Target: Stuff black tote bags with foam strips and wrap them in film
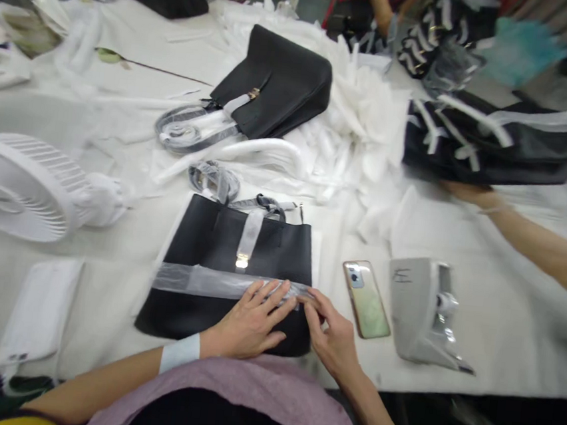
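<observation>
Black bag [201, 238] lies flat on the tabletop [103, 315]. L hand [250, 323] is placed on its clear wrap strip [206, 281] w/ fingers slightly spread; R hand [332, 334] pinches the strip's R end, thumb against index. Phone [367, 299] is nearby.

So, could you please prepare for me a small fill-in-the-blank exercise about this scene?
1. The left hand rests on a handbag whose colour is ____.
2. Seen from the person, the fan is to the ____ of this handbag.
3. Between this handbag and the grey dispenser lies a ____.
4. The hand nearer to the grey dispenser is the person's ____.

Missing words: black; left; phone; right hand.
</observation>
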Tool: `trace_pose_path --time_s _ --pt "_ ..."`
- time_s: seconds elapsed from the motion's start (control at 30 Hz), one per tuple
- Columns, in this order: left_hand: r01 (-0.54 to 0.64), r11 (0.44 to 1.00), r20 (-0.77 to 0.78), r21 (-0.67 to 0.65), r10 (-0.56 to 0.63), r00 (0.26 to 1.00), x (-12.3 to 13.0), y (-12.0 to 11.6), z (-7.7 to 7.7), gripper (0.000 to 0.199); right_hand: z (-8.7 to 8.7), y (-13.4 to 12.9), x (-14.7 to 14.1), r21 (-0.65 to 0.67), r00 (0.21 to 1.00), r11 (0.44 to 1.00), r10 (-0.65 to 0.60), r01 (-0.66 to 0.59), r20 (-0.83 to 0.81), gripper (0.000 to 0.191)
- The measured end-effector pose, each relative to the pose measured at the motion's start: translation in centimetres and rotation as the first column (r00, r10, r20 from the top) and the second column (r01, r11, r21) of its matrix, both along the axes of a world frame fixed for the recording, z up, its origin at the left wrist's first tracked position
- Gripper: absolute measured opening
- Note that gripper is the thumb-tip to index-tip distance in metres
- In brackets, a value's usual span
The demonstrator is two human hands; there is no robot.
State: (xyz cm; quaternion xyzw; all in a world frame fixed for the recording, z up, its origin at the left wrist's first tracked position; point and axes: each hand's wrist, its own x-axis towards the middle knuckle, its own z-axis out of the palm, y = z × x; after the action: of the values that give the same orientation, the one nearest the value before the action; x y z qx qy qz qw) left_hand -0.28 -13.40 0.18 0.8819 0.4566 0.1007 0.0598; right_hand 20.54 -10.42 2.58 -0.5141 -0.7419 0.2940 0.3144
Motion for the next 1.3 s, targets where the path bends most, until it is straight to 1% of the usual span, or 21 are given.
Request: trace_pose_path --time_s 0.03,0.07,0.1,0.13,0.17,0.2,0.23,0.27,0.3,0.33,0.37,0.43,0.53,0.7,0.77,0.9,1.0,1.13,1.2,1.3 --pt "-0.007 1.000 0.004 0.007 0.007 1.000 0.0 -0.1 -0.1 0.066 0.1 -0.1 1.1 -0.023 0.992 0.992 -0.123 0.123 -0.016 0.030" --pt "-0.011 1.000 0.011 0.011 0.011 1.000 0.1 -0.2 -0.3 0.065 0.2 -0.1 2.6 -0.026 0.960 0.961 -0.278 0.277 -0.032 0.031" --pt "-0.012 1.000 0.020 0.013 0.012 1.000 0.1 -0.2 -0.5 0.065 0.4 -0.1 4.6 -0.004 0.895 0.896 -0.443 0.444 -0.048 0.033" --pt "-0.012 1.000 0.030 0.013 0.011 0.999 0.1 -0.3 -0.7 0.065 0.6 -0.2 7.0 0.045 0.795 0.795 -0.602 0.605 -0.074 0.035" --pt "-0.010 1.000 0.040 0.012 0.009 0.999 0.2 -0.3 -0.9 0.065 0.7 -0.4 9.7 0.092 0.670 0.664 -0.735 0.742 -0.101 0.039" --pt "-0.010 1.000 0.050 0.013 0.009 0.999 0.2 -0.4 -1.0 0.065 0.7 -0.7 12.5 0.116 0.544 0.532 -0.831 0.839 -0.119 0.043" --pt "-0.013 1.000 0.058 0.016 0.012 0.998 0.2 -0.4 -1.2 0.064 0.7 -1.0 15.2 0.106 0.429 0.418 -0.896 0.902 -0.118 0.048" --pt "-0.018 1.000 0.065 0.020 0.016 0.998 0.2 -0.5 -1.3 0.064 0.5 -1.2 17.7 0.038 0.352 0.350 -0.933 0.936 -0.073 0.054" --pt "-0.023 0.999 0.070 0.026 0.021 0.997 0.3 -0.6 -1.4 0.063 0.3 -1.4 19.7 -0.069 0.328 0.329 -0.944 0.942 -0.029 0.059" --pt "-0.028 0.999 0.073 0.033 0.026 0.997 0.3 -0.6 -1.5 0.062 0.1 -1.5 21.3 -0.166 0.332 0.326 -0.943 0.931 0.010 0.063" --pt "-0.033 0.999 0.075 0.040 0.029 0.997 0.3 -0.6 -1.6 0.061 -0.2 -1.4 22.4 -0.256 0.360 0.339 -0.932 0.905 0.039 0.066" --pt "-0.038 0.998 0.077 0.058 0.034 0.996 0.3 -0.7 -1.7 0.060 -0.6 -1.0 23.3 -0.361 0.419 0.372 -0.906 0.855 0.057 0.065" --pt "-0.042 0.995 0.084 0.086 0.034 0.996 0.3 -0.6 -1.7 0.060 -0.4 -0.1 23.0 -0.450 0.474 0.401 -0.879 0.798 0.058 0.057" --pt "-0.043 0.995 0.097 0.085 0.035 0.995 0.3 -0.6 -1.7 0.059 0.6 0.7 22.5 -0.527 0.507 0.442 -0.862 0.726 -0.025 0.046" --pt "-0.041 0.997 0.094 0.073 0.034 0.995 0.3 -0.6 -1.6 0.059 0.7 0.6 22.6 -0.529 0.493 0.451 -0.867 0.719 -0.069 0.043" --pt "-0.037 0.996 0.098 0.078 0.030 0.995 0.3 -0.6 -1.3 0.058 0.8 -0.3 22.7 -0.467 0.396 0.430 -0.902 0.773 -0.175 0.037" --pt "-0.039 0.997 0.090 0.071 0.032 0.995 0.3 -0.6 -1.2 0.057 1.1 -2.0 22.7 -0.426 0.328 0.410 -0.910 0.806 -0.255 0.033" --pt "-0.052 0.998 0.075 0.039 0.049 0.996 0.3 -0.7 -1.2 0.058 1.4 -4.9 22.4 -0.423 0.235 0.360 -0.918 0.831 -0.321 0.032" --pt "-0.055 0.998 0.078 0.036 0.052 0.996 0.3 -0.8 -1.3 0.058 0.9 -6.2 22.0 -0.439 0.218 0.341 -0.927 0.832 -0.305 0.033" --pt "-0.053 0.998 0.084 0.045 0.049 0.995 0.3 -0.8 -1.4 0.058 -0.5 -7.7 21.1 -0.437 0.249 0.330 -0.940 0.837 -0.233 0.038"
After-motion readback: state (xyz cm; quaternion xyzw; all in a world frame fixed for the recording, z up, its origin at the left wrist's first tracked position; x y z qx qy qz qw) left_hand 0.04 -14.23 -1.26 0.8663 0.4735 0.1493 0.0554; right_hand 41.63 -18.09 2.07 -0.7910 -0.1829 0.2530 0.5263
